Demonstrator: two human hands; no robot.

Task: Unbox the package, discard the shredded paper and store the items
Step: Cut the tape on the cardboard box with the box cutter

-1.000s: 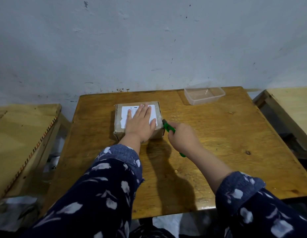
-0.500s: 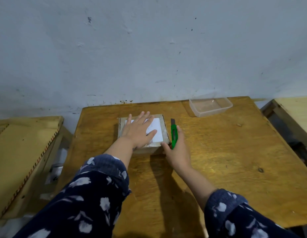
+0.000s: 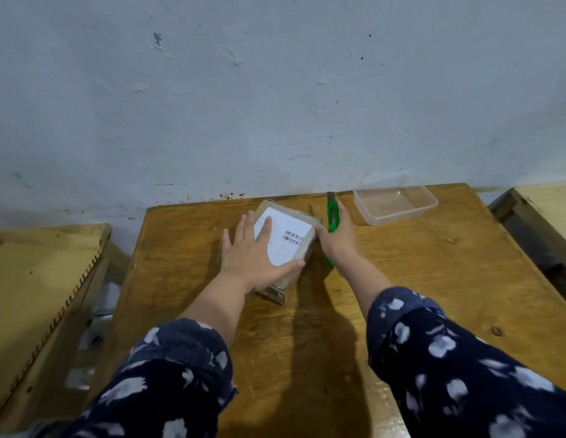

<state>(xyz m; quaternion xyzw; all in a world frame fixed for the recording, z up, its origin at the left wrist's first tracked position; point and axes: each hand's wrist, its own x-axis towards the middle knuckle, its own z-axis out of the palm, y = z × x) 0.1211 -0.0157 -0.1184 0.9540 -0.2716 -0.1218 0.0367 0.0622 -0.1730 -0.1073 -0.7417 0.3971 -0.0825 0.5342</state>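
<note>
Plain workroom, scuffed plaster wall (image 3: 275, 90), bare wooden table (image 3: 433, 263)

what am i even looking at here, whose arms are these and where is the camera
There is no machine here: these are a person's two bare arms in dark flowered sleeves. The single camera is worn on the person's head and looks forward and down, so you see what they see.

On the wooden table lies a taped cardboard package with a white barcode label. The left hand rests flat and open on top of it. The right hand touches the package's right side and holds a green box cutter, its blade end pointing toward the wall. Further right stands a clear plastic container, which looks empty. The package is not yet opened.
</note>
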